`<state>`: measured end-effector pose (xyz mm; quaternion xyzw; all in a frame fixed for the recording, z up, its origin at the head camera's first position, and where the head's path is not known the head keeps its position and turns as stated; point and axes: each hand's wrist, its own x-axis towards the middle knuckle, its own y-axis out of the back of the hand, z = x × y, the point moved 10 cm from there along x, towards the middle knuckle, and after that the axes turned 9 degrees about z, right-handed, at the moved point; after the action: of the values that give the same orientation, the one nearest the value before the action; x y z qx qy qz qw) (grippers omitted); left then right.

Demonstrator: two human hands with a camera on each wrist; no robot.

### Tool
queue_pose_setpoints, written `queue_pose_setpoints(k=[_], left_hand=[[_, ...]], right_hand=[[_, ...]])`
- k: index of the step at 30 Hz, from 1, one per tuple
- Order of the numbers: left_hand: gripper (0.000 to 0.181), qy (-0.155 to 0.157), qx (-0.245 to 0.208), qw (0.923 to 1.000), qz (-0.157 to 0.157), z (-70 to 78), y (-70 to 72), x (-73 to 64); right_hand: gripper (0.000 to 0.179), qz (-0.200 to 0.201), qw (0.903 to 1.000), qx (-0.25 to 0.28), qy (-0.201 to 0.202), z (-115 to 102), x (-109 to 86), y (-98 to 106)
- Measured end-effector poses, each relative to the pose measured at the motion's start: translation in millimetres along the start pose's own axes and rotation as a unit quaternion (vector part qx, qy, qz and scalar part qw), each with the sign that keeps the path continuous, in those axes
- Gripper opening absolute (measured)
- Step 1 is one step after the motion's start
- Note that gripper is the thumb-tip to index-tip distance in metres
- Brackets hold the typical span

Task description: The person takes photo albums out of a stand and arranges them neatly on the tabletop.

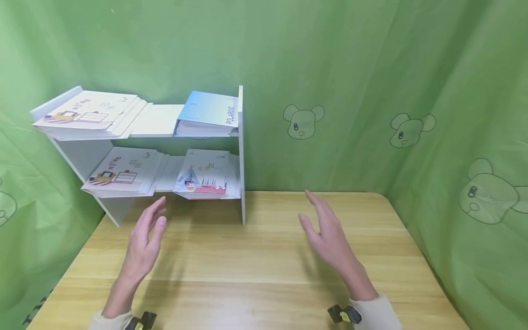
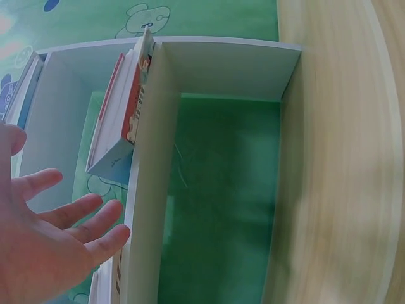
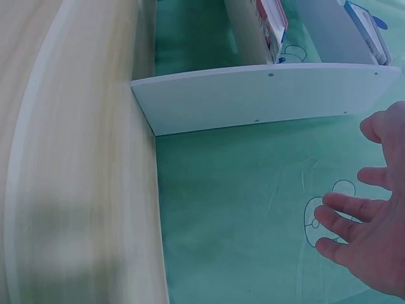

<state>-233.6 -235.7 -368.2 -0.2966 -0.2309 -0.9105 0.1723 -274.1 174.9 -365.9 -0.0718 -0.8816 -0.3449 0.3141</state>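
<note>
My left hand (image 1: 142,247) hovers above the table in front of the shelf's left half, fingers loosely extended and holding nothing. Over the table to the right of the shelf is my right hand (image 1: 327,233), thumb apart from the fingers, also with nothing in it. A white two-tier shelf (image 1: 242,160) stands at the back left. On its upper tier lie a stack of white picture books (image 1: 92,112) and a blue book marked POLAROID (image 1: 210,107). The lower tier bears another white stack (image 1: 123,172) and a book with a tent picture (image 1: 204,172).
The wooden table (image 1: 255,266) reaches back to a green curtain (image 1: 346,55) printed with bear heads, which also hangs at both sides. Below the lower tier, the shelf has an open space with the curtain (image 2: 215,202) visible through it.
</note>
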Motion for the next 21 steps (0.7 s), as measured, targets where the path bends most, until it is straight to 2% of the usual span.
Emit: queue_pose_setpoints(k=[10, 21], left_hand=[[0.045, -0.014, -0.010, 0.9999, 0.002, 6.4, -0.2, 3.4], [0.045, -0.010, -0.030, 0.9995, 0.008, 13.2, -2.0, 8.9]], right_hand=[[0.060, 0.023, 0.9994, 0.017, 0.017, -10.4, 6.2, 0.3], [0.058, 0.037, 0.9982, 0.040, 0.025, -17.5, 10.2, -1.6]])
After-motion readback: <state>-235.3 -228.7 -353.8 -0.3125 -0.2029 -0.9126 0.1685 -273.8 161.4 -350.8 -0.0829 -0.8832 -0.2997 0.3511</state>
